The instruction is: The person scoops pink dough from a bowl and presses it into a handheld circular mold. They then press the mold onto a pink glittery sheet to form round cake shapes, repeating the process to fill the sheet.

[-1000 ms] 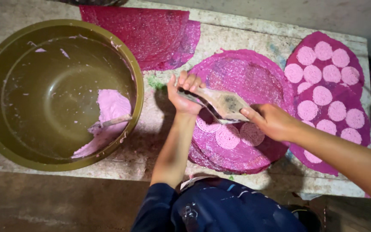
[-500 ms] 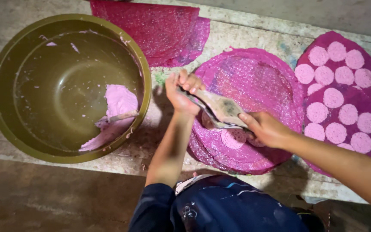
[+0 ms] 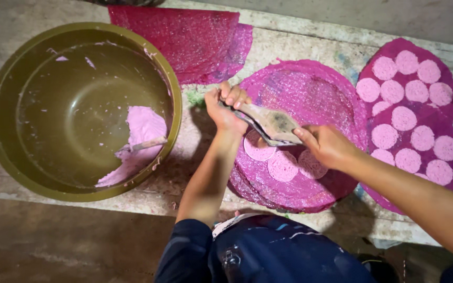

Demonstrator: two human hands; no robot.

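My left hand [image 3: 226, 107] grips the handle end of a flat metal scraper [image 3: 268, 123], and my right hand [image 3: 327, 145] holds its other end. The scraper hovers over a round magenta mat [image 3: 310, 89] lying on a stack of like mats. Three pale pink paste discs [image 3: 283, 165] sit on the near part of that mat, just under the scraper. To the left stands a big olive bowl [image 3: 6, 105] with a lump of pink paste [image 3: 142, 128] and a spoon [image 3: 142, 145] in it.
Two more magenta mats [image 3: 449, 131] covered with several pink discs lie at the right. A bare magenta sheet [image 3: 184, 36] lies at the back. All rest on a worn stone slab [image 3: 300, 36]; its front edge runs near my dark blue clothing [image 3: 268, 251].
The view has shifted slightly, so bowl and mats sit more to the right. My hands stay on the scraper over the mat, and a third pink disc now shows beneath it.
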